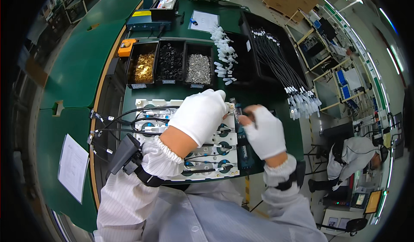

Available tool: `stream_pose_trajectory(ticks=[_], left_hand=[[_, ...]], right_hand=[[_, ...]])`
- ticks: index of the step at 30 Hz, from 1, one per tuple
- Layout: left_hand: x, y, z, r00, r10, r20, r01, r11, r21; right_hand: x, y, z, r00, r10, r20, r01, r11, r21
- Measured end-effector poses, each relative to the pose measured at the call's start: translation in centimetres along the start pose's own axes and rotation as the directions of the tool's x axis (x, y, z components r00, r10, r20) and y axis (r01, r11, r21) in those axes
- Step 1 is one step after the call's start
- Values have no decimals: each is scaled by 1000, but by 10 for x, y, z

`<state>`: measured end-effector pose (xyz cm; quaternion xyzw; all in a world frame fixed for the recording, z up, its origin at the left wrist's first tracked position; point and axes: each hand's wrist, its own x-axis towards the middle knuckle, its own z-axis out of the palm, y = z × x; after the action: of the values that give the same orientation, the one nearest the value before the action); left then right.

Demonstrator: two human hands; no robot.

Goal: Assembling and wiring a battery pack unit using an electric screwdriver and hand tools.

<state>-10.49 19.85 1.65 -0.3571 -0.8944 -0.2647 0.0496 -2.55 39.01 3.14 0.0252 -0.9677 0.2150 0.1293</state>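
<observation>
A white plate-like assembly with round dark-blue parts and black cables lies before me on the green bench. My left hand, in a white glove with bare fingertips, rests over its upper right part. Those fingers curl downward, and the hand hides what they grip. Off the right edge of the assembly is my right hand, gloved the same way and slightly blurred. Its thumb and forefinger are bent together beside a small clear piece; whether they hold it is unclear. A teal and black power tool lies below, along the assembly's edge.
Black bins hold brass-coloured pieces, black pieces and silver pieces. Black cables with clear caps fill a tray at right. White-capped parts lie beside it. A paper sheet is at left. Another person works far right.
</observation>
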Motion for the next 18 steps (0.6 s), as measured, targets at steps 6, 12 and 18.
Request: stream_pose_trajectory(ticks=[6, 12, 18], left_hand=[[6, 6, 5, 996, 91, -19, -91, 996, 5], [3, -1, -4, 977, 167, -135, -156, 984, 87], [3, 1, 4, 999, 27, -27, -30, 993, -118]], right_hand=[[-91, 43, 45, 811, 508, 292, -424, 852, -306], [-107, 102, 48, 702, 344, 624, -694, 527, 490], [-61, 57, -21, 988, 140, 70, -117, 358, 926]])
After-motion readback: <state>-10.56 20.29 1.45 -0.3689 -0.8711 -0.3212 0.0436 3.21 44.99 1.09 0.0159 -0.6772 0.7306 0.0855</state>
